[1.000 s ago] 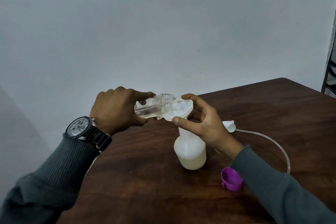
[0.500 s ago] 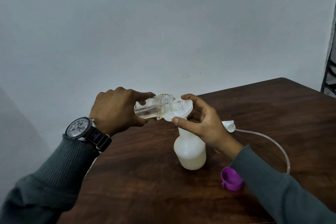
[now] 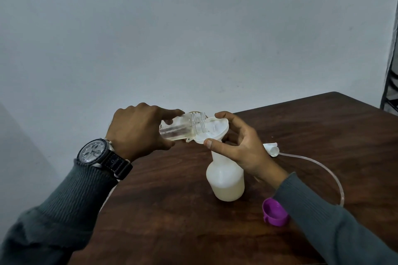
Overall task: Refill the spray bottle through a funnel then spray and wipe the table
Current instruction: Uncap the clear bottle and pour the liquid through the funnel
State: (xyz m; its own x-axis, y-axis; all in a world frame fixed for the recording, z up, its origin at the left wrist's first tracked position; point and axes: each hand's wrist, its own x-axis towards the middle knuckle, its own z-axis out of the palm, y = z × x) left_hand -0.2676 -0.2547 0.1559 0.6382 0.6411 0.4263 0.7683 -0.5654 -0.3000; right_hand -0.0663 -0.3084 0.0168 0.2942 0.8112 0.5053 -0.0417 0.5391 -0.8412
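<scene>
Over the spray bottle (image 3: 226, 183), left hand (image 3: 137, 131) grips clear jar (image 3: 181, 130) tipped into funnel (image 3: 217, 128); right hand (image 3: 243, 150) pinches funnel rim to steady it.

Dark wood table (image 3: 172, 211): white spray bottle (image 3: 226, 183) upright mid-table; purple cap (image 3: 274, 213), sprayer head (image 3: 271, 149) with tube (image 3: 323, 165) to right.

Funnel (image 3: 215, 130) in spray bottle (image 3: 226, 180) on table (image 3: 172, 211), cap (image 3: 274, 212) right (nearer), tube (image 3: 312, 161) behind

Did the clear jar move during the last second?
No. The clear jar keeps its place, mouth over the funnel, same distance from the purple cap.
</scene>
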